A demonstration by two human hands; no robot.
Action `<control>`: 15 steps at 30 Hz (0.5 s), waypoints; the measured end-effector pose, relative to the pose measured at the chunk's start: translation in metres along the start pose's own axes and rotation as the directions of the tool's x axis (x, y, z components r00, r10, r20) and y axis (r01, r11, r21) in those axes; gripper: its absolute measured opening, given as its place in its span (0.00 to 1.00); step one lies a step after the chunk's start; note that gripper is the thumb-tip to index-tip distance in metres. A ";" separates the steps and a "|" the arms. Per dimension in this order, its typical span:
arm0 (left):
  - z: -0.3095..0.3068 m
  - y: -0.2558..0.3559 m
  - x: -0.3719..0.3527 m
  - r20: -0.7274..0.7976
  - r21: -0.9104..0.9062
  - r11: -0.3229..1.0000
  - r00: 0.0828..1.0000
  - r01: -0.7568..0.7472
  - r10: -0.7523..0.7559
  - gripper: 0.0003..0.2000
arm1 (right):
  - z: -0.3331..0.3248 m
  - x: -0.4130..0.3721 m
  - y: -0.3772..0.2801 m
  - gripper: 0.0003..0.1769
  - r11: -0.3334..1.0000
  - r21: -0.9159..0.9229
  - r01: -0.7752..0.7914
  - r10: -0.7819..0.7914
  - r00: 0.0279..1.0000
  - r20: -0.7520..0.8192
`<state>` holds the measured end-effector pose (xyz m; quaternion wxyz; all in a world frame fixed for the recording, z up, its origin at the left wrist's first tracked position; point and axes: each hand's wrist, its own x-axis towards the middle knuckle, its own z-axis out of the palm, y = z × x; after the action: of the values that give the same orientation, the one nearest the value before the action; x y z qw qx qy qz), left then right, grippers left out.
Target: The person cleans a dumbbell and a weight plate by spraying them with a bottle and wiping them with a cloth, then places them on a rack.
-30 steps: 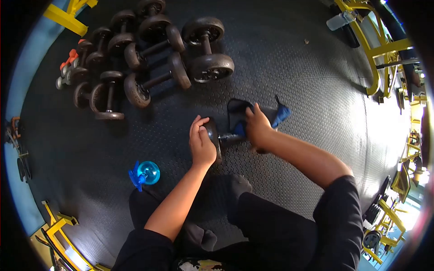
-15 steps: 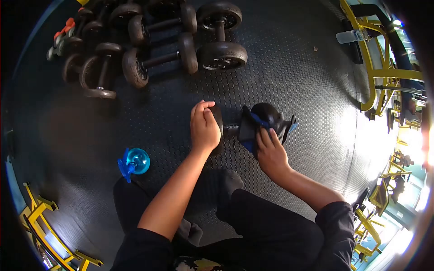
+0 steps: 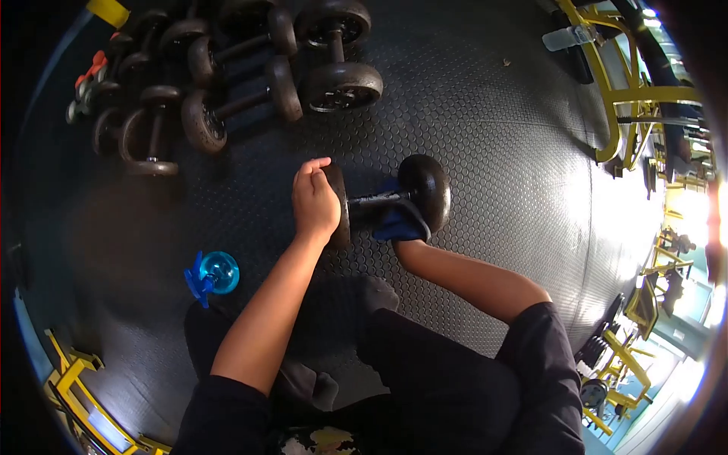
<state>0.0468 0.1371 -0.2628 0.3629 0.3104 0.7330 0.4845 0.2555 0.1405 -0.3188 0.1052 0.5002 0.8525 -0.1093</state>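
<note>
A black dumbbell (image 3: pixel 377 199) lies crosswise on the floor in front of me, its handle worn in places. My left hand (image 3: pixel 315 203) grips the outer side of its left weight, fingers curled over the top edge. A blue and black cloth (image 3: pixel 402 222) is bunched at the handle, against the inner side of the right weight. My right hand (image 3: pixel 411 250) is pushed into this cloth below the handle. The cloth covers its fingers; only the wrist side shows. To the left, a spray bottle (image 3: pixel 220 273) with blue liquid stands near my knee.
Several more dumbbells (image 3: pixel 243 106) lie in rows at the upper left. Yellow-framed gym machines (image 3: pixel 614 98) stand on the right, and another yellow frame (image 3: pixel 72 379) is at the lower left. A clear bottle (image 3: pixel 567 38) is by the upper right machine. Black studded matting (image 3: pixel 500 182) covers the floor.
My right hand has taken the cloth off the outside of the right weight and in under the handle, baring that weight. My left hand stays on the left weight. The whole view has shifted slightly.
</note>
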 end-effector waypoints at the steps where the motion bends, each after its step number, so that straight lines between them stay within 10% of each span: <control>1: 0.000 0.000 -0.001 -0.002 0.002 1.000 1.000 -0.024 0.024 0.16 | -0.010 0.003 -0.004 0.15 0.997 -0.058 0.054 -0.048 0.994 0.098; 4: -0.002 -0.002 0.000 0.005 0.024 0.999 0.999 -0.041 0.041 0.17 | -0.045 -0.002 -0.016 0.15 0.977 -0.136 0.167 -0.119 0.945 0.304; 6: -0.002 0.000 -0.002 0.016 0.015 1.000 1.000 0.000 0.000 0.18 | -0.084 -0.016 -0.011 0.20 0.934 -0.142 0.329 -0.305 0.938 0.166; 10: -0.004 0.001 -0.008 0.025 0.026 0.999 0.999 -0.028 0.027 0.18 | -0.112 -0.017 -0.011 0.17 0.948 -0.258 0.185 -0.200 0.979 -0.030; 12: -0.003 -0.001 -0.012 0.003 0.003 0.998 0.998 -0.056 0.056 0.18 | -0.158 -0.010 -0.011 0.27 0.911 -0.004 0.412 -0.407 0.899 -0.164; 13: -0.004 0.001 -0.014 0.012 0.007 0.998 0.998 -0.061 0.061 0.17 | -0.166 -0.002 -0.014 0.35 0.905 0.367 0.216 -0.219 0.975 -0.035; 15: -0.004 0.000 -0.017 0.011 0.018 0.997 0.997 -0.071 0.071 0.18 | -0.157 0.008 -0.018 0.34 0.884 0.433 0.176 -0.140 0.984 -0.113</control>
<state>0.0529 0.1218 -0.2576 0.3461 0.3420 0.7240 0.4889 0.2246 0.1843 -0.1695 -0.0535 0.4439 0.8469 -0.2878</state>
